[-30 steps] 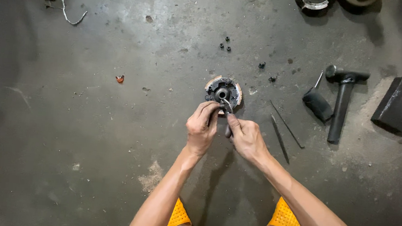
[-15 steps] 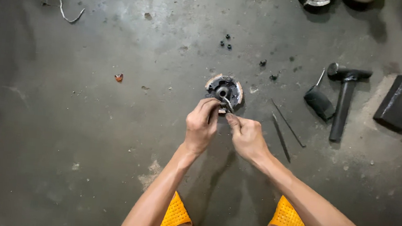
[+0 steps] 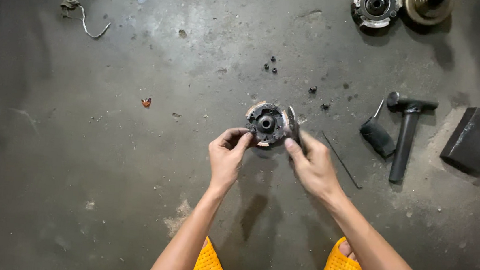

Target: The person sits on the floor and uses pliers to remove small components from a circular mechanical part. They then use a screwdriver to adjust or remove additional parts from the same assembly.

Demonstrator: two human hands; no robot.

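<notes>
Left hand (image 3: 228, 156) curled, fingertips touching round dark metal hub (image 3: 266, 123) on concrete floor (image 3: 104, 169). Right hand (image 3: 311, 164) pinching thin flat tool (image 3: 293, 127) against hub's three o'clock edge. Hammer (image 3: 407, 132) and dark rectangular block (image 3: 473, 141) lying well apart at three o'clock.

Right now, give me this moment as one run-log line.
left hand: touching round metal hub | right hand: holding thin tool at hub | hammer: on floor, untouched

Round metal hub (image 3: 266, 123) on floor (image 3: 105, 158) between both hands, hammer (image 3: 406, 132) to its right.
</notes>
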